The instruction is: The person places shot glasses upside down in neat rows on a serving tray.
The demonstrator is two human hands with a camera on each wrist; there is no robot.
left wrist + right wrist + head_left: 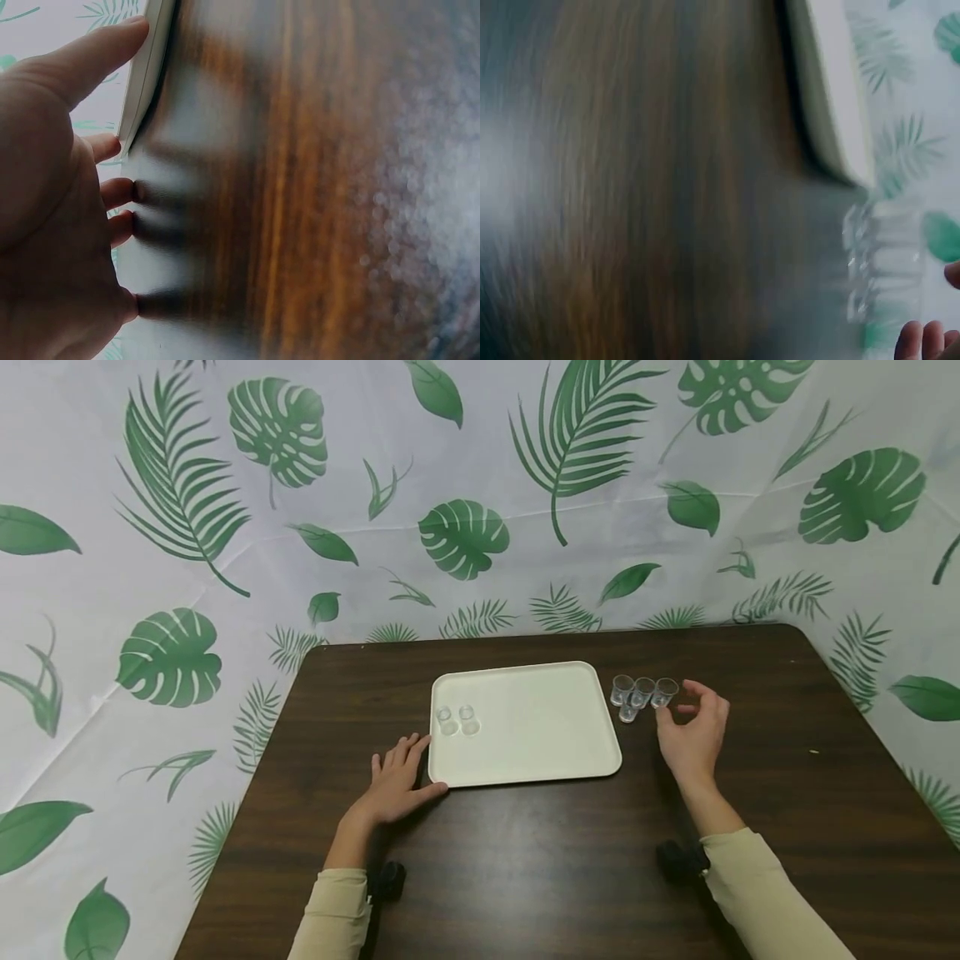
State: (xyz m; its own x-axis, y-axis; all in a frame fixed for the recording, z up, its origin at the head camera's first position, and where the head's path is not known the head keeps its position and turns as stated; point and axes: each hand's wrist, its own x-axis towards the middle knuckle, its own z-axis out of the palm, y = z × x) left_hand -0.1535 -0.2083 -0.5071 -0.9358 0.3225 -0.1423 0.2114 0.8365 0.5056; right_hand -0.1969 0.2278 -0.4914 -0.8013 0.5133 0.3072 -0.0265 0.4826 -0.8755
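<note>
My left hand (401, 787) lies at the tray's near left corner, fingers spread. Its thumb (105, 56) rests on the rim of the cream tray (540, 727), and the other fingertips reach down beside the tray. Two small clear cups (468, 720) stand on the tray near its left side, narrow ends up. Past the tray's right edge, several more clear cups (642, 692) are bunched on the table. My right hand (693, 735) is beside the rightmost cup (665, 692), with thumb and fingers apart around its right side. Only fingertips (909, 341) of it show in the right wrist view.
The dark wooden table (525, 860) extends around the tray. A white cloth (390, 460) with green leaves hangs behind and at the sides. A tiny yellowish bit (814, 752) lies on the table at the right.
</note>
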